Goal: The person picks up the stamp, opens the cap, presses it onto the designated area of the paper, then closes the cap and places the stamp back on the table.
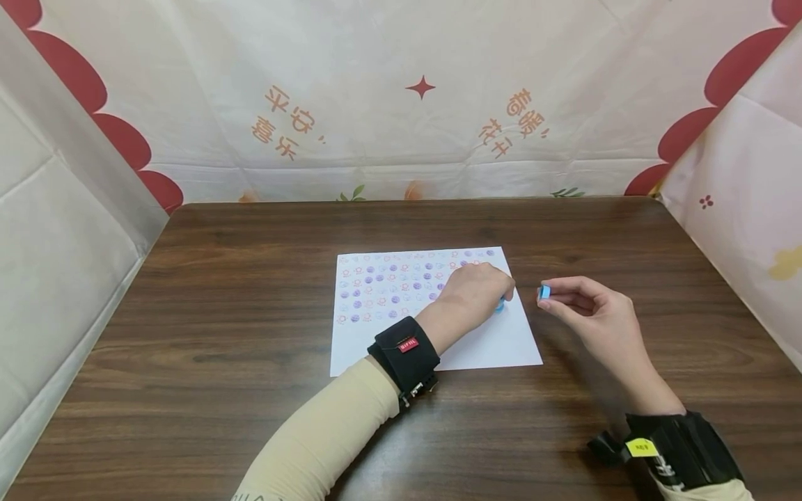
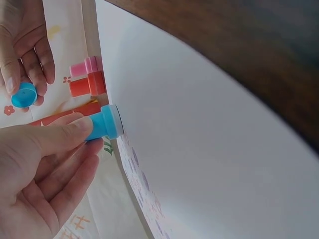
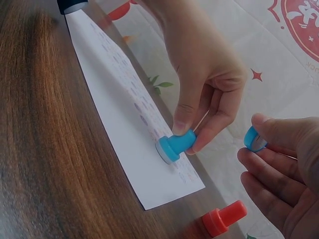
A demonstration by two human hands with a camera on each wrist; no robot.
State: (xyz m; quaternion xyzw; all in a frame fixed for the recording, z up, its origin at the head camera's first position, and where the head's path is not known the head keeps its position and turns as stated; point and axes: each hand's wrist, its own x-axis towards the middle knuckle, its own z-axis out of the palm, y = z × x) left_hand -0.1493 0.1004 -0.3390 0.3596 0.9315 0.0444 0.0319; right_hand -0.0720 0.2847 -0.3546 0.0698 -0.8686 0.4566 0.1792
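Note:
A white sheet of paper (image 1: 388,348) lies on the table, its upper part covered in rows of small purple, red and pale blue prints. My left hand (image 1: 473,296) is over the sheet's right side. Between thumb and fingers it pinches a blue stamp (image 3: 180,143), printing face toward the paper; whether the face touches the sheet I cannot tell. Right of the sheet, my right hand (image 1: 598,316) is raised above the table. Its thumb and fingertips hold a small round blue cap (image 2: 24,94), whose hollow side shows in the left wrist view.
A red stamp (image 3: 224,219) stands on the table beyond the sheet's corner. Next to it is a pink stamp (image 2: 84,67). The brown wooden table (image 1: 219,334) is enclosed by pale printed cloth (image 1: 376,139) at the back and both sides.

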